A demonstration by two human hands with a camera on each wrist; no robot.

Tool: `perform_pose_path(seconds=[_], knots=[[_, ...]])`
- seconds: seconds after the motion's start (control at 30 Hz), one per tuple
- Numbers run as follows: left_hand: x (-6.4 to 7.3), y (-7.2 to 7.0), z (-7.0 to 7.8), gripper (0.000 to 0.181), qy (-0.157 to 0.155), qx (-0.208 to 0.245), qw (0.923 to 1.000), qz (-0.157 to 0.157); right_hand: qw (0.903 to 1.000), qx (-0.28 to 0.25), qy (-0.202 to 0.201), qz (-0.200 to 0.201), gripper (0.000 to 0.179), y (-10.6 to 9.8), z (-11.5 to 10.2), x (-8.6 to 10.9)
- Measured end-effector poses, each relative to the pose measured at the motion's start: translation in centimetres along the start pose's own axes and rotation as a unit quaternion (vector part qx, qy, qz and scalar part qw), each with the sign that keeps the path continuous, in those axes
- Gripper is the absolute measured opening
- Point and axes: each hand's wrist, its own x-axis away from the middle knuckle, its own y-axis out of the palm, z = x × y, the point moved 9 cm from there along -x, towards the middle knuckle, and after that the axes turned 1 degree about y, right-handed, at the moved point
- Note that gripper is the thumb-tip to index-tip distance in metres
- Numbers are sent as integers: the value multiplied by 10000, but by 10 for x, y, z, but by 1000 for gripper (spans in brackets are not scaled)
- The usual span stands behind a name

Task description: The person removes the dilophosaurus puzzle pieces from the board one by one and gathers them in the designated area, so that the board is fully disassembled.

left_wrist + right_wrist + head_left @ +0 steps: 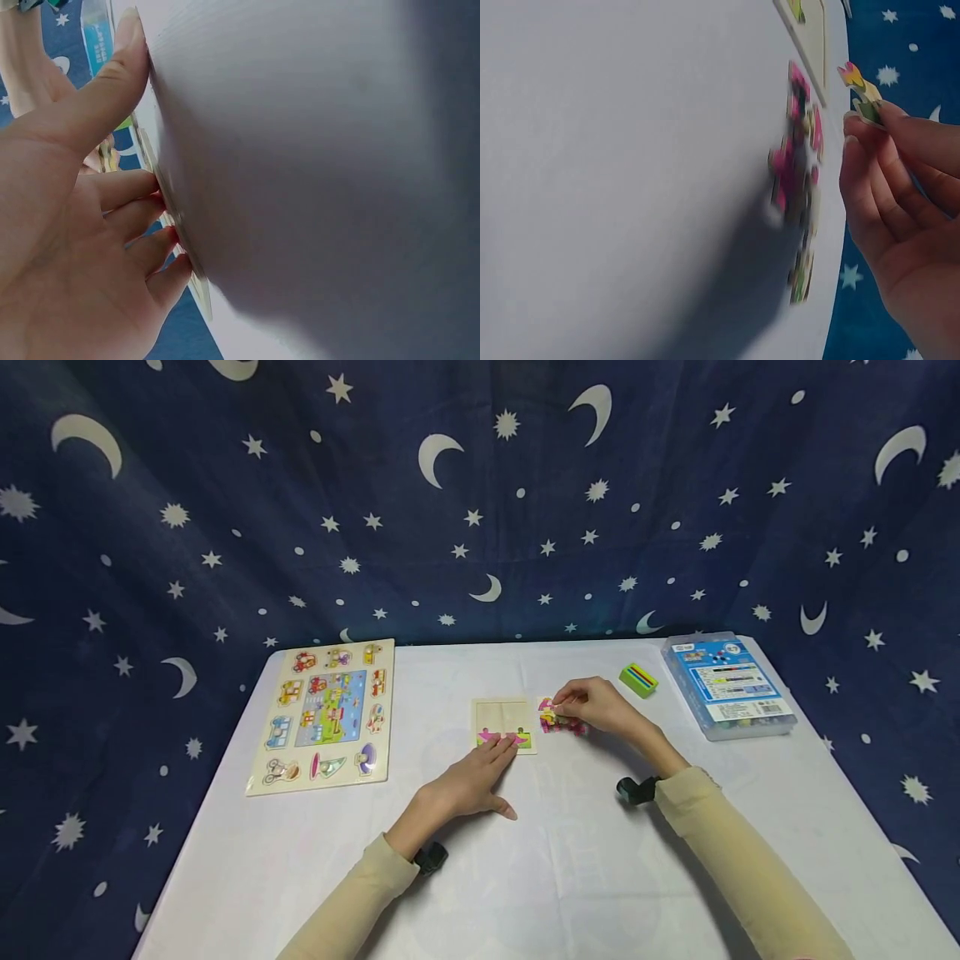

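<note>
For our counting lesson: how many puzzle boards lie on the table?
2: a large board at the head view's left, and a small board near its middle, touched by the left hand.

1. Head: from above, forward and down over table (pixel 570 877) and starry cloth (pixel 412 535).
2. Left wrist: close, tilted, facing left hand (pixel 75 247).
3. Right wrist: close, sideways, sharing puzzle pieces (pixel 784 174) with head.

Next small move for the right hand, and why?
Probably carry the puzzle piece left to the tray. The right hand already pinches it above the table, the tray's far part is bare, and the left hand rests its fingertips on the near part, which may steady it.
</note>
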Motion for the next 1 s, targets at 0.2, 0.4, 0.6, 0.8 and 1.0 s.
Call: perform_pose_path(seconds=[0.2, 0.4, 0.6, 0.8, 1.0], knots=[[0, 0, 0, 110, -35, -45, 10000, -11, 9994, -160, 278, 106, 18, -17, 21, 14], [-1, -1, 0, 110, -41, -86, 10000, 8, 9980, -198, 555, 217, 22, -30, 43, 25], [-2, 0, 1, 110, -24, -163, 9999, 31, 9969, -157, 710, 292, 24, -37, 61, 30], [-1, -1, 2, 109, -58, -112, 9999, 38, 9964, -296, 740, 291, 22, -36, 72, 29], [-1, 0, 2, 109, -53, -69, 10000, 28, 9974, -219, 616, 295, 17, -35, 73, 27]])
